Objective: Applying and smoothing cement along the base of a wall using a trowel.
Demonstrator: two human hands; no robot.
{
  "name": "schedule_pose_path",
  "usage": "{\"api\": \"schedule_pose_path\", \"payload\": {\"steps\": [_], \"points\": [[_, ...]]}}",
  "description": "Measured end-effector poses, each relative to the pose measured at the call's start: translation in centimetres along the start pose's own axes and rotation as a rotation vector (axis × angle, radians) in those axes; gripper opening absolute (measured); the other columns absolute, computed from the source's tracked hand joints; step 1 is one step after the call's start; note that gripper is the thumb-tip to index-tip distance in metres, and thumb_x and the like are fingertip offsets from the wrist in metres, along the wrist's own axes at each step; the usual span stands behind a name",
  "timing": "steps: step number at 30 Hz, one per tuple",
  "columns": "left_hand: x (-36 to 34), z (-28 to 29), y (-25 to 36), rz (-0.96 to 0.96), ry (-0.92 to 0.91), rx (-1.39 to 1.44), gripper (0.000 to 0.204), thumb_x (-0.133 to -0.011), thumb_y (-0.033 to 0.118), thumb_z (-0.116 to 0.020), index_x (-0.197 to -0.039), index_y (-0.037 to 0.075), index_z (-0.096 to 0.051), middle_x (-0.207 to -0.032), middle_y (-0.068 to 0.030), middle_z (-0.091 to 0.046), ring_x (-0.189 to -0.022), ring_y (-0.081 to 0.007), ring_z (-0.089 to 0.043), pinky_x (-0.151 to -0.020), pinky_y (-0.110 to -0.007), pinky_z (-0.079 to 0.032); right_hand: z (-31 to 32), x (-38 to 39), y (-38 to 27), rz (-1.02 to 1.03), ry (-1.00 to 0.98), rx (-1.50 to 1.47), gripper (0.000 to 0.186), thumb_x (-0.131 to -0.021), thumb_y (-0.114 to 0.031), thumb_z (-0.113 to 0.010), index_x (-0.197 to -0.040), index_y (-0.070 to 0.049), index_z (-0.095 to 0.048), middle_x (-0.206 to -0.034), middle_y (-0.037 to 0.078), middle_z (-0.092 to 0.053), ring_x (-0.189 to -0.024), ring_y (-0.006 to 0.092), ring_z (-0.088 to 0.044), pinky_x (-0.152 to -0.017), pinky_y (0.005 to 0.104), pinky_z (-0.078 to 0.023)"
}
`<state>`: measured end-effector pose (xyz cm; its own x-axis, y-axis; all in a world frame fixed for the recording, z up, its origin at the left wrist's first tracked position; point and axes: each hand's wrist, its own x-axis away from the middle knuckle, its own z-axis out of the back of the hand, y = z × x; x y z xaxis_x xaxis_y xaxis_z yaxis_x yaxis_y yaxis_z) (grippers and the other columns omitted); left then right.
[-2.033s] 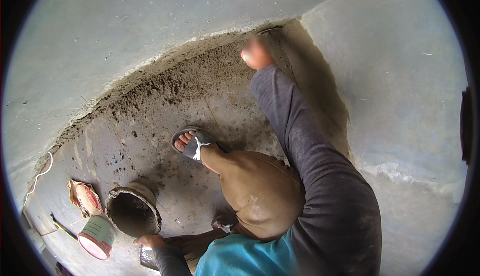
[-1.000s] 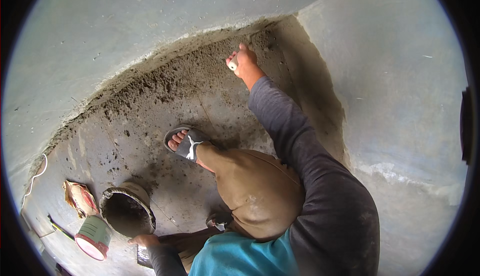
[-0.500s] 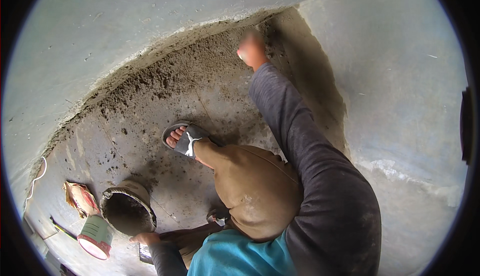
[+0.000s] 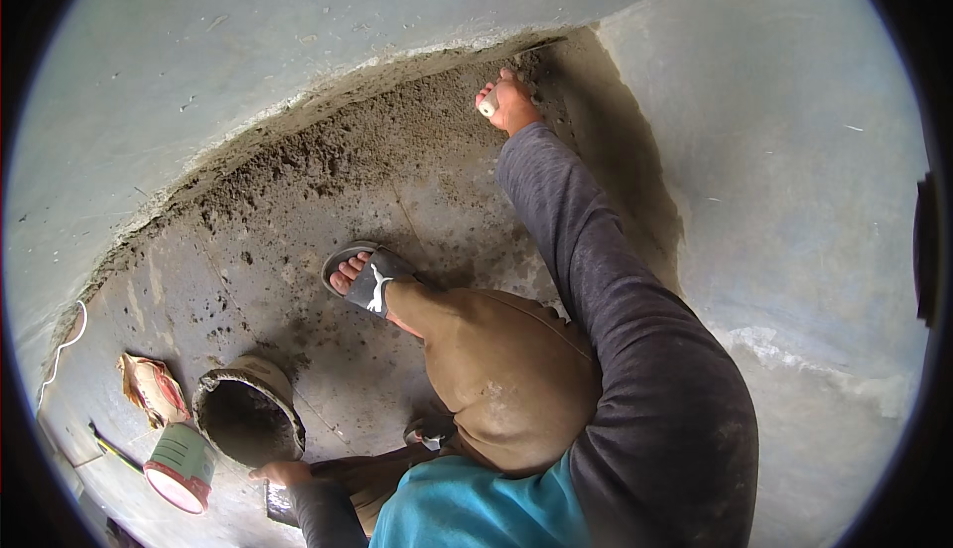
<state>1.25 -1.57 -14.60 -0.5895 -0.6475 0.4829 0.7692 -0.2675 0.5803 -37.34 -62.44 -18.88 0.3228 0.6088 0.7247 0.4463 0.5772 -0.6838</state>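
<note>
Up in the far corner my right hand (image 4: 511, 103) is closed around a pale, rounded handle (image 4: 487, 105). A thin flat edge (image 4: 541, 46) beyond the fist suggests a trowel, its blade mostly hidden by the hand and the grit. Rough grey mortar (image 4: 397, 121) lies along the foot of the wall there. At lower left my left hand (image 4: 282, 474) sits by the near rim of a mortar-caked bucket (image 4: 273, 377); whether it grips the rim is not clear. A flat rectangular metal piece (image 4: 280, 505) shows just below that hand, partly under my sleeve.
A torn paper bag (image 4: 154, 389), a small green-and-red bucket (image 4: 181, 457) and a dark stick-like tool (image 4: 114, 447) lie left of the bucket. A white cable (image 4: 62, 354) runs by the wall. My sandalled foot (image 4: 367, 278) stands on the spattered floor, with walls ahead and right.
My right hand, blurred half a second ago, has shifted slightly down and now shows the handle clearly. My left hand stays beside the bucket; the view has shifted slightly.
</note>
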Motion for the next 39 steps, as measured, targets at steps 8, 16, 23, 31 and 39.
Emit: {"api": "schedule_pose_path", "payload": {"steps": [8,16,23,31,39], "points": [[2.5,1.0,2.0,0.059,0.019,-0.012,0.093,-0.087,0.072,-0.022,-0.141,-0.004,-0.031,-0.147,-0.0177,-0.031,-0.133,-0.0333,-0.034,-0.112,-0.042,-0.025,-1.8,2.7,1.6,0.042,0.015,-0.005,0.037,-0.098,-0.032,-0.046,-0.119,-0.003,-0.040,-0.097,0.010,-0.047,-0.073,0.0212,-0.049,-0.063,0.0376,-0.050],[0.3,0.9,0.9,-0.003,-0.036,0.120,0.093,-0.086,0.073,-0.023,-0.141,-0.002,-0.031,-0.147,-0.0167,-0.032,-0.134,-0.0329,-0.033,-0.112,-0.044,-0.024,-0.2,-0.7,0.4,-0.054,-0.083,-0.078,0.035,-0.097,-0.033,-0.046,-0.117,-0.005,-0.042,-0.090,0.008,-0.049,-0.071,0.0201,-0.050,-0.060,0.0356,-0.049],[3.8,-0.1,1.6,0.056,-0.007,0.018,0.090,-0.088,0.071,-0.020,-0.142,0.000,-0.030,-0.147,-0.0155,-0.032,-0.133,-0.0331,-0.033,-0.112,-0.045,-0.024,2.9,-1.5,-0.9,-0.063,-0.103,0.035,0.043,-0.096,-0.041,-0.046,-0.115,-0.002,-0.043,-0.091,0.011,-0.052,-0.071,0.0228,-0.052,-0.065,0.0385,-0.051],[1.7,0.6,1.7,-0.018,-0.032,-0.162,0.082,-0.092,0.063,-0.016,-0.145,0.001,-0.020,-0.150,-0.0158,-0.026,-0.133,-0.0335,-0.033,-0.112,-0.046,-0.025,14.3,4.2,2.0,0.526,0.561,1.308,0.044,-0.089,-0.028,-0.056,-0.124,-0.006,-0.041,-0.108,0.022,-0.058,-0.094,0.0376,-0.061,-0.083,0.0509,-0.049],[6.9,0.2,3.3,-0.016,-0.017,0.005,0.075,-0.094,0.057,-0.015,-0.147,0.005,-0.016,-0.153,-0.0120,-0.021,-0.136,-0.0294,-0.030,-0.113,-0.045,-0.022,13.9,-0.1,-1.8,0.497,0.610,1.578,0.047,-0.089,-0.027,-0.059,-0.130,-0.013,-0.040,-0.125,0.019,-0.047,-0.113,0.0375,-0.052,-0.089,0.0464,-0.049]]}}
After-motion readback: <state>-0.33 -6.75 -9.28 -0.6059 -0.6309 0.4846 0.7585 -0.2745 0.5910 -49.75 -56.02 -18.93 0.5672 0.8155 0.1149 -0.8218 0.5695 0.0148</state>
